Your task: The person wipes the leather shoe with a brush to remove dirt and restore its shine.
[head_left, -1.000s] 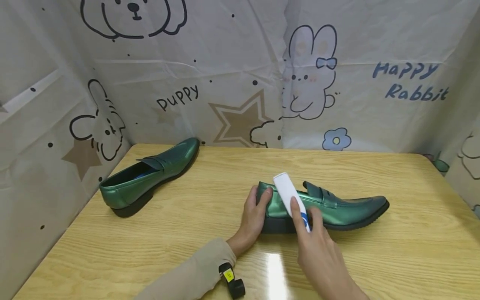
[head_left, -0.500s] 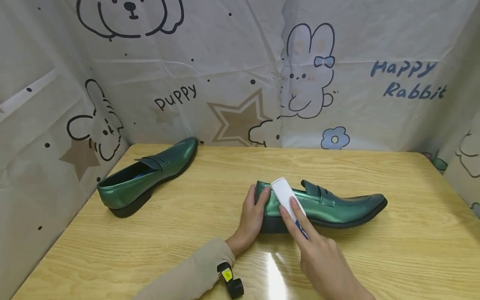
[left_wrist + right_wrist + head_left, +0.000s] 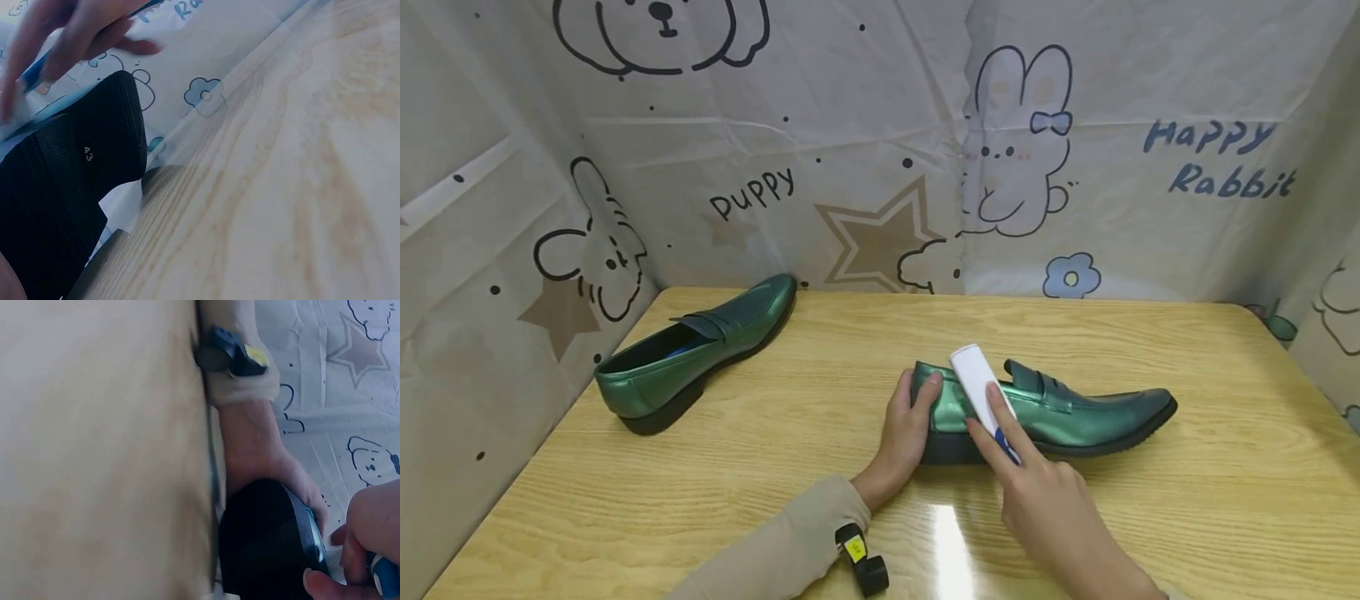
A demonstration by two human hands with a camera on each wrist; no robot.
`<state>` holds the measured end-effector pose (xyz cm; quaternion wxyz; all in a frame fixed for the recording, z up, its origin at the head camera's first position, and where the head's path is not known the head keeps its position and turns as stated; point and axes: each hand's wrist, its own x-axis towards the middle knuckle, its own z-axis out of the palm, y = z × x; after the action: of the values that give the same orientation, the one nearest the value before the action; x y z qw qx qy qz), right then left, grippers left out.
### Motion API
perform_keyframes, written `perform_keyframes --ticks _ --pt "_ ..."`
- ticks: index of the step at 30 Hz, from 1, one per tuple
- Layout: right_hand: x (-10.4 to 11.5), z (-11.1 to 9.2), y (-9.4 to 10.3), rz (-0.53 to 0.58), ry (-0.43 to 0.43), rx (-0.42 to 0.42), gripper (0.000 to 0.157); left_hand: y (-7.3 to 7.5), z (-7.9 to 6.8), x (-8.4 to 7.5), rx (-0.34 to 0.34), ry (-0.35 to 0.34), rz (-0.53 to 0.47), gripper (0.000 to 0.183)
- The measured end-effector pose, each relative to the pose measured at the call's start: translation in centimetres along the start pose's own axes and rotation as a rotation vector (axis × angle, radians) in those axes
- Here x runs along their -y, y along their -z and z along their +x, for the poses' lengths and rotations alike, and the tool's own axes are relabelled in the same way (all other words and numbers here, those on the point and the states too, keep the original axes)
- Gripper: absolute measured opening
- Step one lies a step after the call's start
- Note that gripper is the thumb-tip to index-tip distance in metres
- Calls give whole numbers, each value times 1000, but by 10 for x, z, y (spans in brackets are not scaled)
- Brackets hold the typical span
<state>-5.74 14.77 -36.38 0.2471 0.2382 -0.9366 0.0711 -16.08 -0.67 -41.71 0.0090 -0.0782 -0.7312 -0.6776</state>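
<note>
A pale cloth printed with cartoon animals, stars, a blue flower and lettering such as "Happy Rabbit" hangs behind and beside the wood-grain table. Over that tabletop, right of centre as I look across, is a green loafer, its toe pointing right; whether its dark sole touches the wood I can't tell. A second green loafer sits at the far left, well apart, toe towards the cloth. From a beige sleeve comes the person's left hand, gripping the first loafer around its heel. The right hand grasps a white block with a blue part, held slantwise against the loafer's near side, two fingers laid along it. A small black device with a yellow label is strapped at the left cuff. Smallest of all, "43" is marked on the sole.
</note>
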Motion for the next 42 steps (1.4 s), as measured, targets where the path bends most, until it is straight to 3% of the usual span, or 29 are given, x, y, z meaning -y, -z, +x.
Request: perform_keyframes --ticks 5,8,16,24,29,33,37,42 --pt "4 -32 -1 -31 53 -51 37 -1 -1 -2 12 -16 -9 36" --pt "5 -40 -3 -44 58 -74 29 -1 -2 -3 15 -16 -21 36" --pt "7 -9 -3 -25 -18 -14 25 -1 -4 -2 -26 22 -28 38" --pt "3 13 -8 -47 -44 -26 18 0 -2 -2 -7 45 -29 41" --pt "1 3 -5 -49 -35 -19 20 -1 0 -2 -12 56 -40 40" --pt "7 -18 -3 -60 -36 -4 25 -1 1 -1 -18 46 -31 40" --pt "12 -37 -5 -70 -19 -47 29 0 2 -3 -6 37 -18 40" --pt "12 -30 -3 -46 -43 -23 27 0 2 -3 -11 52 6 45"
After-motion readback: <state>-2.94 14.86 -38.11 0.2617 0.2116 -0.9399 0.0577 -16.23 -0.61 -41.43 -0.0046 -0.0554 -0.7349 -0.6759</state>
